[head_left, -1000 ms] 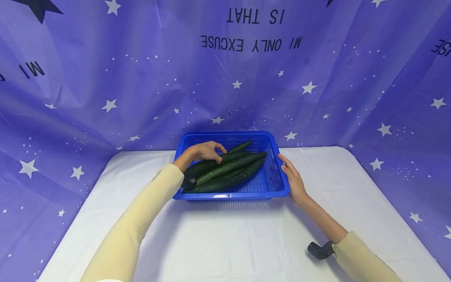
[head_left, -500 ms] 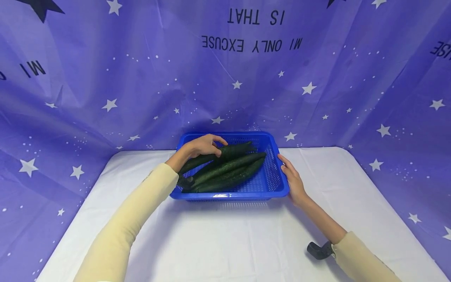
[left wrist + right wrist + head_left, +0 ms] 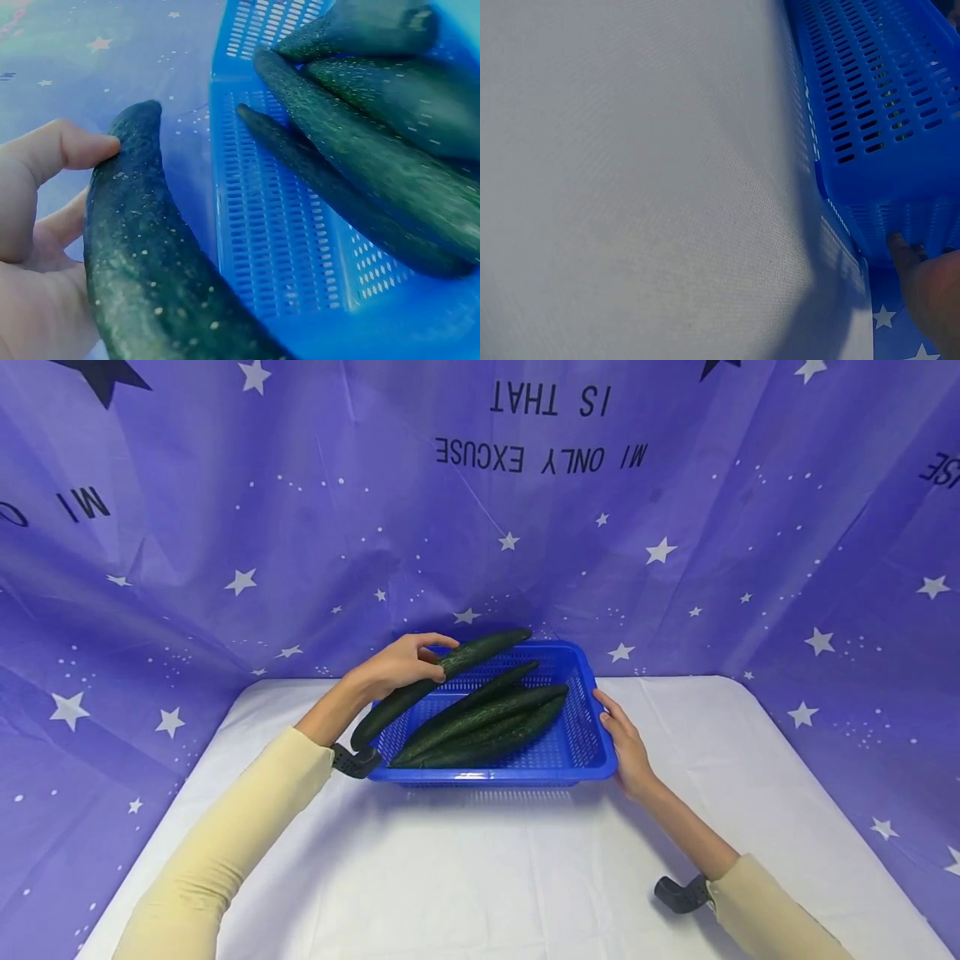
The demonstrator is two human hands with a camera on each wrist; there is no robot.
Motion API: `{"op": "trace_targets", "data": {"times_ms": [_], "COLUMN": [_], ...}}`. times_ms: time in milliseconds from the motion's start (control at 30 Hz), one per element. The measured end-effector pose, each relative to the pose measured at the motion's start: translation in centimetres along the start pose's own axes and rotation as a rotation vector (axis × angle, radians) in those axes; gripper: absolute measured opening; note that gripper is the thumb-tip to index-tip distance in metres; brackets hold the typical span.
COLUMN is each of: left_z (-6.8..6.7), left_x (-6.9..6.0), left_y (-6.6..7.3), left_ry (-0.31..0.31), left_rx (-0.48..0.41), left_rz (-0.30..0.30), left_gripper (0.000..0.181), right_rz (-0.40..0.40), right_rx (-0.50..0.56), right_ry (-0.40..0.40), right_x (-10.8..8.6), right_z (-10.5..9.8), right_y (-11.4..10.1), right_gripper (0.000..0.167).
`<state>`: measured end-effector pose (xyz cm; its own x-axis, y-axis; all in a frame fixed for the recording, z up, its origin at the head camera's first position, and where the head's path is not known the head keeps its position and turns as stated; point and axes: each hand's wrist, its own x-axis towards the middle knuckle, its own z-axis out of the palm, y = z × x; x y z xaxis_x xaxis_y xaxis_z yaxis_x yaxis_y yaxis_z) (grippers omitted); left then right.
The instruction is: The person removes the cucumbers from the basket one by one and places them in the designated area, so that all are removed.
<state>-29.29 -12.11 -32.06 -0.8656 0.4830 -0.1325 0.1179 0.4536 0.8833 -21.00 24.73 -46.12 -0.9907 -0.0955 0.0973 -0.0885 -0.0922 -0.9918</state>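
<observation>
My left hand (image 3: pixel 401 664) grips a dark green cucumber (image 3: pixel 480 650) between thumb and fingers, raised over the left back corner of the blue basket (image 3: pixel 487 775). In the left wrist view this cucumber (image 3: pixel 157 247) runs up past the thumb, its bumpy skin close to the camera. Several more cucumbers (image 3: pixel 480 727) lie slanted side by side in the basket. At the basket's right end, my right hand (image 3: pixel 630 756) rests with extended fingers against the rim and outer side. The right wrist view shows a finger (image 3: pixel 906 255) touching the perforated wall (image 3: pixel 870 225).
White cloth (image 3: pixel 480 868) covers the table under the basket. A purple curtain (image 3: pixel 420 527) with stars and lettering hangs directly behind and along both sides. Black wrist-worn devices (image 3: pixel 681 893) stick out from the sleeves.
My left hand has lifted one cucumber up and to the left, out of the pile. The others stay in the basket. My right hand keeps its place.
</observation>
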Motion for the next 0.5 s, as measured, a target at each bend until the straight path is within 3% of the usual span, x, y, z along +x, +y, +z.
{"op": "trace_targets", "data": {"times_ms": [333,500], "left_z": [-1.9,-3.1], "left_x": [-4.1,-6.3], "left_y": [-1.9,-2.6], "left_ry": [0.124,0.173], "left_rx": [-0.026,-0.048], "left_rz": [-0.097,-0.098], "left_gripper": [0.062,0.066], "right_rz": [0.001,-0.005], "right_rx": [0.007,0.005], "right_ry": [-0.007,-0.005], "right_x": [0.0,0.0], "right_z": [-0.1,0.0], "right_y": [0.2,0.1], "right_gripper": [0.052,0.051]}}
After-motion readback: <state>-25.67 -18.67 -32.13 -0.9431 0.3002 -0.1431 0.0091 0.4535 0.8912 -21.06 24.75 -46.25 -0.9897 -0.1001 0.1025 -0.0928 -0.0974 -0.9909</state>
